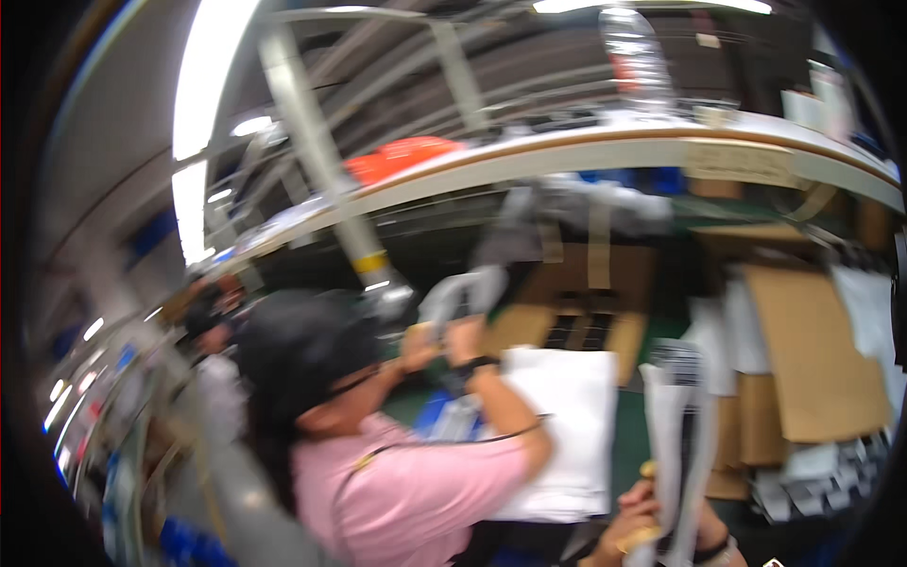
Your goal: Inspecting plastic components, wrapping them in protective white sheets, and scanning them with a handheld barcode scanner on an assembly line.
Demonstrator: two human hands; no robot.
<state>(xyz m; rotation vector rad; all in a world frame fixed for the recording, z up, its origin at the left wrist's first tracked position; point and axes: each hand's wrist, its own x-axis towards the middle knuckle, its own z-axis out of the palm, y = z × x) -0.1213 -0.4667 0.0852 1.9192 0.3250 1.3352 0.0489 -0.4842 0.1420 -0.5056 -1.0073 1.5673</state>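
At the lower right, my left hand (635,518) is closed around the lower left side of a long white packet (669,444). Dark stripes run down this packet, and a black-and-white patterned end tops it. Yellow covers show on some fingertips. My right hand (710,529), with a dark band at its wrist, grips the packet from the other side; its fingers are mostly hidden behind it. The packet stands nearly upright, blurred by motion. Left of it, a stack of white sheets or bags (562,425) lies on the green bench (635,416).
A co-worker in a pink shirt (416,482) stands close on the left, hands on a white item (463,293). Beyond lies an open cardboard box (529,321). Cardboard pieces (817,350) and striped packets (822,477) fill the right. A shelf (567,156) with a plastic bottle (638,57) crosses above.
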